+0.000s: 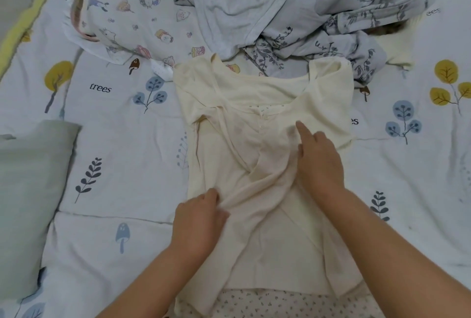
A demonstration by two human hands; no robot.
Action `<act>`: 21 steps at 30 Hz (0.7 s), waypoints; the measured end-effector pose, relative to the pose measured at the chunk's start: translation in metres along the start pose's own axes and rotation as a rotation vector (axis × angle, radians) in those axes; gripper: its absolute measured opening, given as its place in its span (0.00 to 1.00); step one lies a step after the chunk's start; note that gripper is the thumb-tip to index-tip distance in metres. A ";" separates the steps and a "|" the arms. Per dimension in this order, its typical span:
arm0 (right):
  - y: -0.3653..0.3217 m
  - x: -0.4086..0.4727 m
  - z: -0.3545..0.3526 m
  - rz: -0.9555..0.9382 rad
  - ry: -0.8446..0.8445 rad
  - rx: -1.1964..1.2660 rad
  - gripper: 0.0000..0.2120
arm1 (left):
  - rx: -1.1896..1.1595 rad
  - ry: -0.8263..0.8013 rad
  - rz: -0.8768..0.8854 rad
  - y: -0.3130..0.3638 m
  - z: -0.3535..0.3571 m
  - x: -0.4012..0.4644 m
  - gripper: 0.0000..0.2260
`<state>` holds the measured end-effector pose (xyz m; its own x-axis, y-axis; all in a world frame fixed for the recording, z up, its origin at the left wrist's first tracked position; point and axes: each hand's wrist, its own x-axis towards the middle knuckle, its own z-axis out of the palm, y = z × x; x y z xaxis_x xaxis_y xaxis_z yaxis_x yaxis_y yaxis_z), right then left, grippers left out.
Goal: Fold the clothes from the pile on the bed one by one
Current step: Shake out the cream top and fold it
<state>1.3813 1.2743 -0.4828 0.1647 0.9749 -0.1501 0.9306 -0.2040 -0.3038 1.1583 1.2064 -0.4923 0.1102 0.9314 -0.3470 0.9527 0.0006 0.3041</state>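
Note:
A cream short-sleeved top (257,103) lies spread on the bed in front of me, neckline away from me, its left side folded inward over the middle. My left hand (197,218) pinches a fold of the cream fabric at the lower left. My right hand (318,162) rests flat on the top's right half, index finger pointing toward the neckline. Behind it sits the pile of clothes (305,12): pale grey and blue floral garments. A dotted white garment (267,305) peeks out under the cream top's hem.
The bed is covered by a white quilt (114,139) printed with trees and leaves. A cartoon-print garment (132,17) lies at the back left. A grey-green pillow (28,190) sits at the left edge.

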 end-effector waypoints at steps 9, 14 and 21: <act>0.002 0.085 -0.003 -0.095 -0.046 -0.239 0.09 | -0.027 -0.071 -0.018 -0.004 0.005 -0.005 0.16; 0.003 0.079 -0.010 -0.044 0.138 -0.151 0.11 | 0.232 -0.043 -0.045 0.001 -0.013 -0.004 0.20; -0.005 -0.013 0.029 -0.321 -0.227 -0.211 0.33 | 0.199 0.093 0.206 -0.002 0.012 -0.003 0.25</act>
<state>1.3646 1.2603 -0.5066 -0.1971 0.9365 -0.2899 0.9731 0.1510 -0.1740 1.1592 1.1990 -0.5023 0.2889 0.9338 -0.2111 0.9509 -0.2542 0.1767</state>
